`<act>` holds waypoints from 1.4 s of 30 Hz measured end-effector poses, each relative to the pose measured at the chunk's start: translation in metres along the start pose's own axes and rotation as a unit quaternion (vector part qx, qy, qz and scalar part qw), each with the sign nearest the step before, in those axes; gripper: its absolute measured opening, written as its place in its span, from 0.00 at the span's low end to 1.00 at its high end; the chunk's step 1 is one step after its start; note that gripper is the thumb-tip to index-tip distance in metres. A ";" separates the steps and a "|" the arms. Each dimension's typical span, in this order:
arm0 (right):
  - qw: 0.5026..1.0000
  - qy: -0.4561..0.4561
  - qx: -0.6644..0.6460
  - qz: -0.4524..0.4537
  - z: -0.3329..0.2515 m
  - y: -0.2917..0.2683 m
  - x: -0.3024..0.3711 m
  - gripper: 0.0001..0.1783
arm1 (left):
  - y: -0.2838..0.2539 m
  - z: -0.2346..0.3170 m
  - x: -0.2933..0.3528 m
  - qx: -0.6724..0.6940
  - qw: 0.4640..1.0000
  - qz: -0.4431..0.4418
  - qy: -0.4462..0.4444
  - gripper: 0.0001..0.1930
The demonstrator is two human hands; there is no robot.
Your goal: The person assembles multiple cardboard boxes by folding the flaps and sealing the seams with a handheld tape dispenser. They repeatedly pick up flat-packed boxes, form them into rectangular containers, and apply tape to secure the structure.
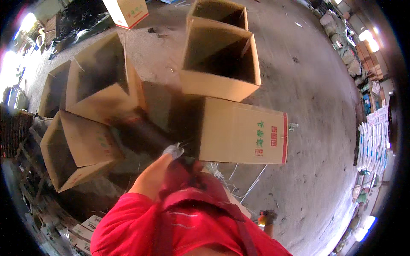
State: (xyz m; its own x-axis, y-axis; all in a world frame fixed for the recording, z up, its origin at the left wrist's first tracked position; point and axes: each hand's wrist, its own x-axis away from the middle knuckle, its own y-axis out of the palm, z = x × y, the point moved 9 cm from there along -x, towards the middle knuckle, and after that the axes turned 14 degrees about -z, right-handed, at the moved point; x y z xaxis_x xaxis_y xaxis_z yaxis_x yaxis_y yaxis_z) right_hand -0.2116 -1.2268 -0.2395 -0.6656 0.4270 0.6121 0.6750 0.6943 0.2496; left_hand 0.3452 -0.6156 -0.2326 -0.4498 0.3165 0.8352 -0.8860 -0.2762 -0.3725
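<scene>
Just ahead of me a cardboard box (237, 130) lies with a printed face up and a red band along its right edge. Near its left end is my left hand (173, 150) in a pale grey glove. Its fingers look curled, with thin light strands beside them; anything inside is hidden. Low at the right, my right hand (268, 216) appears small and dark, closed around something with a bright orange part that I cannot make out. White strapping strips (255, 182) trail on the floor between that hand and the box.
Beyond stands an open-topped cardboard box (220, 83) with another box (222, 10) behind it. Several open boxes stand at left, including a tilted box (92, 143). Farther off is another carton (127, 13). Stacked white sacks (372, 145) line the right side; printed flat cartons (85, 228) lie lower left.
</scene>
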 end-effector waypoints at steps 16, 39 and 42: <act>0.889 0.169 0.419 -0.076 0.031 0.188 0.122 0.16 | 0.166 0.006 -0.166 0.358 0.929 -0.082 0.040 0.42; 0.727 0.124 0.621 -0.266 0.002 0.262 -0.037 0.14 | -0.049 0.416 0.192 -0.035 0.916 0.061 0.396 0.16; 0.727 0.093 0.624 -0.270 -0.024 0.292 -0.068 0.16 | -0.002 0.396 0.173 -0.033 0.902 0.024 0.430 0.20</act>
State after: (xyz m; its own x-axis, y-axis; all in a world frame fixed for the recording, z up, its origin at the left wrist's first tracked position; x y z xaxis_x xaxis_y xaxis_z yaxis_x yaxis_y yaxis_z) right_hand 0.0386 -1.0675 -0.1902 -0.5931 -0.1089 0.7977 -0.5609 0.7668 -0.3123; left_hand 0.3136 -0.9199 0.0729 -0.3842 0.9001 0.2054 -0.8549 -0.2628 -0.4473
